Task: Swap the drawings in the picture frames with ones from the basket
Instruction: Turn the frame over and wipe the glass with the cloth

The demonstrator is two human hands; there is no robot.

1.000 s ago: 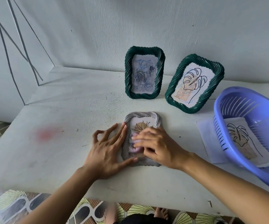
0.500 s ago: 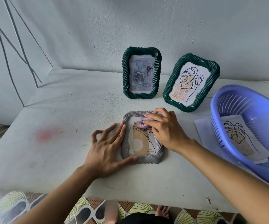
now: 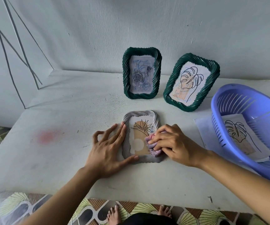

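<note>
From the head camera, a grey frame (image 3: 140,113) is lying flat on the white table (image 3: 63,120), near its front edge, and is holding a flower drawing (image 3: 141,127); the left hand (image 3: 108,148) is pressing on the frame's left rim with its fingers straight, thumb lying along the lower rim; the right hand (image 3: 176,143) is gripping a bunched lilac cloth (image 3: 151,147) with curled fingers, pressing it against the drawing's lower right part; a rose frame (image 3: 126,75) and a leaf frame (image 3: 171,88), both green, are standing by the wall behind; the blue basket (image 3: 243,93) is sitting at the right, holding a leaf sheet (image 3: 239,137).
</note>
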